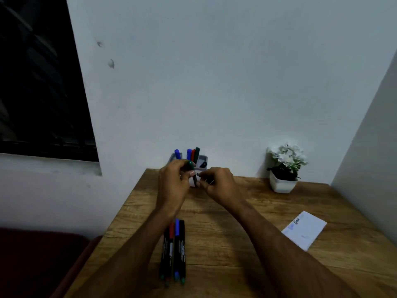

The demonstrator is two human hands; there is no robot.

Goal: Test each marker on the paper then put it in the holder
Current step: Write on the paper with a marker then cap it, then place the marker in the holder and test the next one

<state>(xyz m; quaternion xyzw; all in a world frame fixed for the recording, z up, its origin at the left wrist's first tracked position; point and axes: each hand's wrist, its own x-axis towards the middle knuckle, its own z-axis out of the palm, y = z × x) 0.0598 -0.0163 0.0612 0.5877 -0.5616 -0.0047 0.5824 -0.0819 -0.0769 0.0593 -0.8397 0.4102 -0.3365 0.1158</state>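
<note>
**Green marker in hand at the holder, a batch still waiting**

The task looks partly done. 4 markers already stand in the white holder (203, 163) at the back of the table (247, 211): 2 blue (177, 154), 1 red and 1 dark green. The notepad paper (305, 230), lying well apart to the right, carries a few scribbles at its top edge, which fits earlier tests.

Both hands are raised just in front of the holder. The left hand (174, 181) is closed around a green marker (194, 175), held roughly upright with its green end at the top. The right hand (219, 186) is pinched shut close to the marker's lower part; I judge it is either capping it or steadying it, but I cannot tell which.

Still to do: a bunch of markers (175, 248) lies near the front of the table, partly under the left forearm. About 4 or 5 show, with red, blue, black and green ends.

Hard to read: the light is dim, the hands hide most of the holder's front, and a small dark item inside it cannot be identified. A potted white flower (285, 166) stands aside.
</note>
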